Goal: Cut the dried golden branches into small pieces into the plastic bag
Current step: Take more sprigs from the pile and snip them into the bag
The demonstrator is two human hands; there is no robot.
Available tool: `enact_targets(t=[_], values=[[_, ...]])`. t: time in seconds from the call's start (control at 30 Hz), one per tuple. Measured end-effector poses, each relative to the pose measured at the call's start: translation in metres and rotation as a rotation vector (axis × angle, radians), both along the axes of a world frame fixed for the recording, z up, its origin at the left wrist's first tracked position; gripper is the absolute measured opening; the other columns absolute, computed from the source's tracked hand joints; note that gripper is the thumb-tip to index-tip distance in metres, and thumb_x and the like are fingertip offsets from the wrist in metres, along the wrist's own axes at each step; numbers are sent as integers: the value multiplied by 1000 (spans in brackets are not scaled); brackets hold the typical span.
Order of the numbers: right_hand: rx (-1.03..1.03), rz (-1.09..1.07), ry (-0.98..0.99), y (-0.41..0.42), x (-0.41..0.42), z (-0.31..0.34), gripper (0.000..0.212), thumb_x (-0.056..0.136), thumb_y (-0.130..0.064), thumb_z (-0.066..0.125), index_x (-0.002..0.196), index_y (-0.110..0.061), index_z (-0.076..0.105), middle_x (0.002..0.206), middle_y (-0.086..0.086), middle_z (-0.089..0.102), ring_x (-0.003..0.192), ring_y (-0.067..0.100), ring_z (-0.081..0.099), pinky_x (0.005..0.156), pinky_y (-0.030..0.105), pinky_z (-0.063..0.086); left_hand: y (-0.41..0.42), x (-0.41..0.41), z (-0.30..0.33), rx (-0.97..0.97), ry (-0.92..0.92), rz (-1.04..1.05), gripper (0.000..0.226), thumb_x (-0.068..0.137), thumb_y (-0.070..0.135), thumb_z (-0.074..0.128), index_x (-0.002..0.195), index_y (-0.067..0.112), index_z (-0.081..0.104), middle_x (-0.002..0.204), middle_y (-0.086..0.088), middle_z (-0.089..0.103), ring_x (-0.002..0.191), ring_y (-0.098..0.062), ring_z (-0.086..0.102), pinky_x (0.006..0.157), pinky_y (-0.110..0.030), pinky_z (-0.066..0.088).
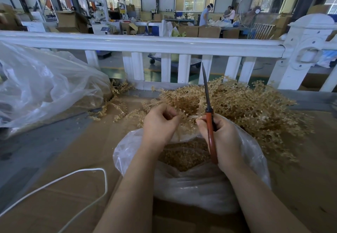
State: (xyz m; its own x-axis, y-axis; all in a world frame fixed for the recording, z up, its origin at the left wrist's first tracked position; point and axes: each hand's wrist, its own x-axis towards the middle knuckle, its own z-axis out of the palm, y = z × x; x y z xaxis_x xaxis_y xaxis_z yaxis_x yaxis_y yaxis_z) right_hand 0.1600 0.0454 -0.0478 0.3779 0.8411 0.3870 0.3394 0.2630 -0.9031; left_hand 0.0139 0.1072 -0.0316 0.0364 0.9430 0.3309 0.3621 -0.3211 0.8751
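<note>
Left hand [160, 121] pinches a pale stem w/ curled fingers; right hand [221, 138] grips orange-handled scissors [209, 123], blades up. Golden branches [246, 105] heaped on cardboard surface [73, 196], just behind open plastic bag [191, 178] of cut bits. White railing [145, 44] beyond; warehouse w/ boxes, workers.

A factory hall: stacked cardboard boxes [189, 30], a big standing fan [259, 10], machines [76, 1] and workers [205, 15] at far worktops.
</note>
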Motion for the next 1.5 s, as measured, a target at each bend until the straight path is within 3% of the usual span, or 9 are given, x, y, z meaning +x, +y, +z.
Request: enact_targets(t=[0.1,0.23,0.37,0.63,0.8,0.97,1.1,1.33,1.5], values=[[7,-5,2,1,0,0,10,92,-26,70,84,-30,68,67,-25,67,68,-9,63,58,3,43,-3,1,1,-2,58,22,20,81,29,77,64,27,66,51,19,57,50,-1,50,48,-13,36],[0,-15,27,2,3,-3,6,92,-32,70,87,-29,71,70,-17,69,67,-1,65,60,11,49,-3,1,5,0,171,59,37,87,43,66,64,16,74,45,6,57,45,-10,51,51,-27,42],[-1,-11,74,2,3,-3,4,92,-29,70,90,-26,71,70,-12,70,66,4,67,63,19,55,-5,-1,11,-74,203,18,50,91,44,62,50,15,66,36,8,49,36,-6,45,51,-26,38],[38,-3,96,1,1,0,11,93,-25,69,82,-23,69,68,10,67,66,27,65,62,36,54,-10,1,20,-380,-60,-338,33,95,37,64,79,9,74,72,-6,76,42,-9,57,40,-15,39],[33,-19,96,2,3,-1,14,93,-26,69,80,-24,68,63,5,66,54,10,59,52,20,47,-8,1,17,-463,-245,-342,10,86,19,76,84,10,75,77,-5,77,55,-7,66,43,-16,45],[14,-54,33,2,2,-1,23,91,-33,70,79,-14,67,54,-9,58,46,0,51,45,12,39,-7,0,18,-497,-507,-324,11,87,15,74,83,5,73,78,-10,76,63,-13,70,49,-19,50],[37,-54,-42,-3,0,1,30,90,-37,70,72,-15,62,54,-7,56,48,2,52,47,11,39,-4,0,21,-427,-706,-138,11,93,10,65,87,2,67,70,-7,74,61,-12,71,49,-18,53],[94,-114,-447,-4,-3,-3,18,86,-41,74,78,-30,62,61,-15,57,69,-1,59,59,7,40,-3,1,17,-283,-676,-12,18,92,8,68,75,5,62,67,-9,68,61,-13,71,54,-21,55],[146,-174,-644,-3,-6,-5,27,85,-48,63,86,-21,70,61,-24,46,50,-10,38,49,3,32,-2,2,16,-232,-595,3,14,87,2,70,74,4,68,65,-4,69,60,-13,65,62,-28,60]])
